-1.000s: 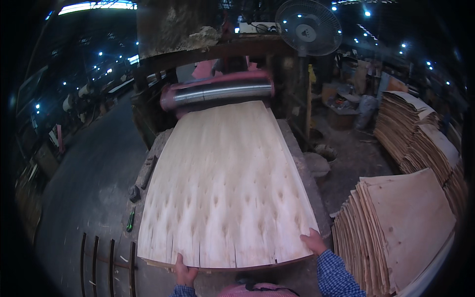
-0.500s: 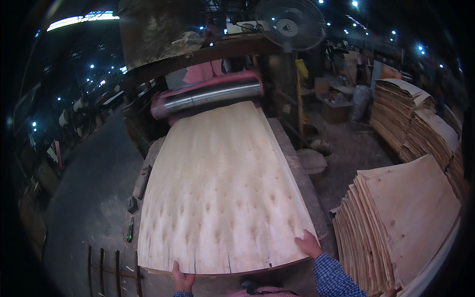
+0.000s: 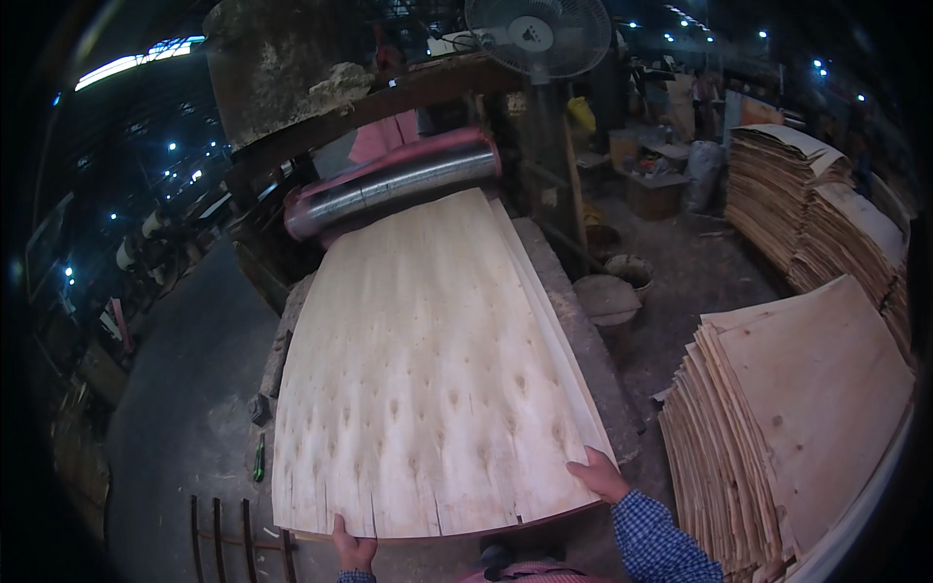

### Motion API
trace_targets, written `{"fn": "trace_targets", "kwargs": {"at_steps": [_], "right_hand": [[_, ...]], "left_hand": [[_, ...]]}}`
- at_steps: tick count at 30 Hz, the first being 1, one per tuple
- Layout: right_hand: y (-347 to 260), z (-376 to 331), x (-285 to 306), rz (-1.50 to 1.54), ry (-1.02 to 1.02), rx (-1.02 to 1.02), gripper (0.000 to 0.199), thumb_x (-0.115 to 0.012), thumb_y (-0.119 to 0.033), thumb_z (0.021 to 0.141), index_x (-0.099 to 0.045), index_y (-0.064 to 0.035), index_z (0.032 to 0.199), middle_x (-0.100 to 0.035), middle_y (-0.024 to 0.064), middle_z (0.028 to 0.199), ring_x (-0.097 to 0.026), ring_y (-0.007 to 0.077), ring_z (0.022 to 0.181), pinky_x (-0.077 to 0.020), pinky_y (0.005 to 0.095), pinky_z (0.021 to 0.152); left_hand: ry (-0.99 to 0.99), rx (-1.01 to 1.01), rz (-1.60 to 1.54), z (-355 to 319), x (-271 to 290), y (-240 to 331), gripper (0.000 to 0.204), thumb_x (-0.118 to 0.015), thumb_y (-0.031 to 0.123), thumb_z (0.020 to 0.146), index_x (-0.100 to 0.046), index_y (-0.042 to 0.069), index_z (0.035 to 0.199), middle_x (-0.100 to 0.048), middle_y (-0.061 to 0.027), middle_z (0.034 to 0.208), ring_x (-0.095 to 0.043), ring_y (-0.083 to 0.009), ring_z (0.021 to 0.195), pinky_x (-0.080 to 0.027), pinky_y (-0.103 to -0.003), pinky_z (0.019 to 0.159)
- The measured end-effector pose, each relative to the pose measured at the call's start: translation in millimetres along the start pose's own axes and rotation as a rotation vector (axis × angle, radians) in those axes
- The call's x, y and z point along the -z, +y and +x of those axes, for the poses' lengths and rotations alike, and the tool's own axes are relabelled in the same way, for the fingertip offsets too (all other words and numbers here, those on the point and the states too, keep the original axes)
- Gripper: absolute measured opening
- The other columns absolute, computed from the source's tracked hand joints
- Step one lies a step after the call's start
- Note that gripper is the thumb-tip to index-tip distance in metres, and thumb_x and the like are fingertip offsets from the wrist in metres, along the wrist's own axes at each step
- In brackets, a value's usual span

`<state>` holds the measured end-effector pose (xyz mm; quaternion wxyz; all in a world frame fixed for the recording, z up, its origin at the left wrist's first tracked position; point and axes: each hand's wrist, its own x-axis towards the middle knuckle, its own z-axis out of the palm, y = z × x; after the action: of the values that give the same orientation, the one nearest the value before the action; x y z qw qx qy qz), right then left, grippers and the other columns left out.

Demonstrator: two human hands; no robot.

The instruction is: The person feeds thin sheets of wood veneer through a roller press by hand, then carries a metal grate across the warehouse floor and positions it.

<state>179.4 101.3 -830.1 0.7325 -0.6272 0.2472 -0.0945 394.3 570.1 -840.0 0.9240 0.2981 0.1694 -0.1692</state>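
A large pale wood veneer sheet [image 3: 418, 360], with knots and short splits along its near edge, lies on the table of a roller machine. My left hand [image 3: 356, 550] grips the near edge left of the middle, thumb on top and fingers hidden below. At the near right corner my right hand [image 3: 601, 477] is closed on the sheet, its thumb over the top face. Another sheet's edge [image 3: 544, 306] shows along the right side beneath it. The sheet's far end lies just before the steel roller [image 3: 408, 180].
A stack of veneer sheets [image 3: 807, 398] stands close on the right, with taller stacks [image 3: 768, 199] behind it. A fan [image 3: 533, 39] is above the machine. A green-handled tool [image 3: 259, 459] lies at the table's left side, and a metal rack [image 3: 245, 544] is on the floor.
The top veneer sheet has shifted a little to the left at its right side, so more of the sheet below shows. Both hands keep their hold, and the whole view has tilted slightly.
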Motion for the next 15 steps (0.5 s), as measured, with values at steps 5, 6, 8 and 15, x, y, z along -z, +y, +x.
{"fn": "trace_targets", "kwargs": {"at_steps": [5, 6, 8, 15], "right_hand": [[-3, 0, -1, 0.010, -0.008, -0.020, 0.045, -0.063, -0.012, 0.089, -0.052, 0.0056, 0.129, -0.063, 0.0108, 0.118, -0.059, 0.0174, 0.104, -0.0470, 0.0318, 0.092], [-3, 0, -1, 0.008, -0.010, -0.023, 0.045, -0.063, -0.013, 0.089, -0.052, 0.0057, 0.129, -0.063, 0.0107, 0.118, -0.059, 0.0174, 0.105, -0.0469, 0.0317, 0.092], [-3, 0, -1, 0.014, -0.013, -0.024, 0.045, -0.062, -0.012, 0.089, -0.051, 0.0057, 0.129, -0.063, 0.0106, 0.117, -0.059, 0.0172, 0.105, -0.0470, 0.0316, 0.092], [-29, -15, 1, 0.203, -0.082, -0.133, 0.043, -0.060, -0.007, 0.090, -0.051, 0.0045, 0.130, -0.063, 0.0110, 0.117, -0.061, 0.0168, 0.103, -0.0488, 0.0319, 0.091]], "left_hand": [[-0.009, -0.009, -0.012, 0, 6, 0, 0.053, -0.040, 0.041, 0.101, -0.047, 0.003, 0.136, -0.052, -0.0138, 0.139, -0.050, -0.0321, 0.127, -0.038, -0.048, 0.110], [-0.013, -0.015, -0.003, 2, 10, 0, 0.053, -0.040, 0.042, 0.101, -0.047, 0.003, 0.136, -0.052, -0.0137, 0.139, -0.050, -0.0318, 0.127, -0.038, -0.048, 0.110], [-0.028, -0.015, 0.003, -1, 5, -1, 0.052, -0.041, 0.040, 0.101, -0.047, 0.003, 0.136, -0.053, -0.0133, 0.138, -0.051, -0.0312, 0.127, -0.039, -0.048, 0.110], [-0.134, -0.185, 0.453, -16, 18, 4, 0.046, -0.042, 0.030, 0.101, -0.046, 0.002, 0.137, -0.054, -0.0148, 0.135, -0.051, -0.0308, 0.126, -0.040, -0.048, 0.109]]}}
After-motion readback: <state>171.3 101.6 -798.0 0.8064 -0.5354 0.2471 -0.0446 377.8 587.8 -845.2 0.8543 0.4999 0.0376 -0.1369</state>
